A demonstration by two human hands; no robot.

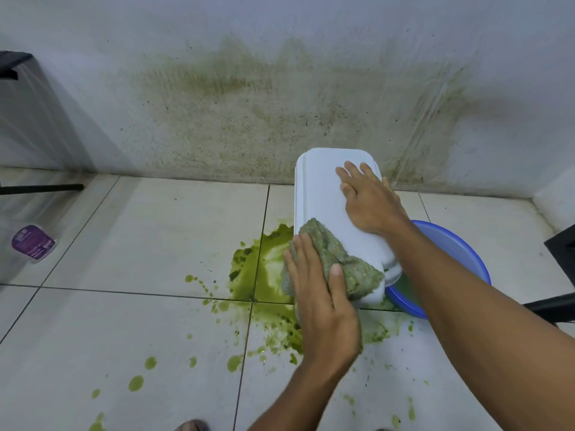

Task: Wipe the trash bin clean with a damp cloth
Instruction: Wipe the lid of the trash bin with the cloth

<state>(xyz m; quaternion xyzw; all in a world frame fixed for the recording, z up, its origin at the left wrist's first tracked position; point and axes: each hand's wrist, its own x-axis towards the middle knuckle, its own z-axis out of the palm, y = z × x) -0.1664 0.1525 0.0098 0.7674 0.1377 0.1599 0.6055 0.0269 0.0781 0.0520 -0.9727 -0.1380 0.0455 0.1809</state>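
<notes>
A white plastic trash bin (320,194) stands on the tiled floor close to the stained wall, its flat lid facing up. My right hand (368,200) lies flat on the lid's far right part, fingers spread, pressing down. My left hand (320,293) presses a damp grey-green cloth (345,265) against the bin's near left corner and side. The cloth drapes over the lid's near edge. The bin's lower body is hidden behind my hands and the cloth.
A green slimy spill (264,265) spreads over the tiles left of and in front of the bin, with droplets scattered nearer me. A blue basin (460,247) sits right of the bin, under my right forearm. Black furniture legs (550,306) stand at right; a clear plastic-wrapped object (31,244) at left.
</notes>
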